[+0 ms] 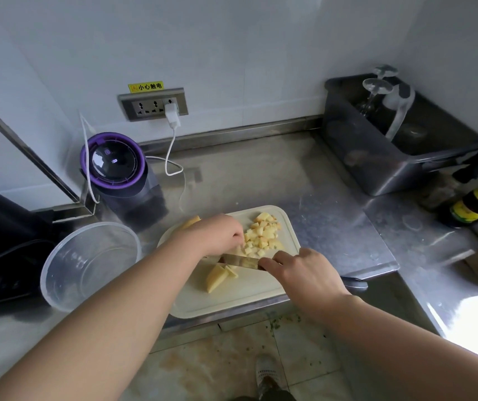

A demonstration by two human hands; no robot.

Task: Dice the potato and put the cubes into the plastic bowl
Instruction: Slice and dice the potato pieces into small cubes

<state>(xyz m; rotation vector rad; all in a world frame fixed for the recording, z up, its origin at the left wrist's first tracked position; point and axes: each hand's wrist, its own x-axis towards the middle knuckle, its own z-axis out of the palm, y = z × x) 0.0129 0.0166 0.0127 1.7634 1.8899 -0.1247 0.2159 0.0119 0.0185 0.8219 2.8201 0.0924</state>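
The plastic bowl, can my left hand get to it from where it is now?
Probably yes. The plastic bowl sits open just left of the cutting board, and nothing lies between it and your left hand; the knife is in your right hand.

The cutting board [232, 299] lies at the front edge of the counter [318, 183], with the plastic bowl [58, 273] just left of it and a blender [116, 163] behind the bowl, below a wall socket [152, 104]. On the board, the potato cubes [262, 235] are heaped at the rear right. The left hand [217, 234] covers a potato piece [191, 221] to their left, and the knife [240, 261], in the right hand [301, 273], lies across the middle with a potato wedge [216, 277] just before it. A tub [376, 157] stands at the rear right, with a bottle [475, 204] right of it.
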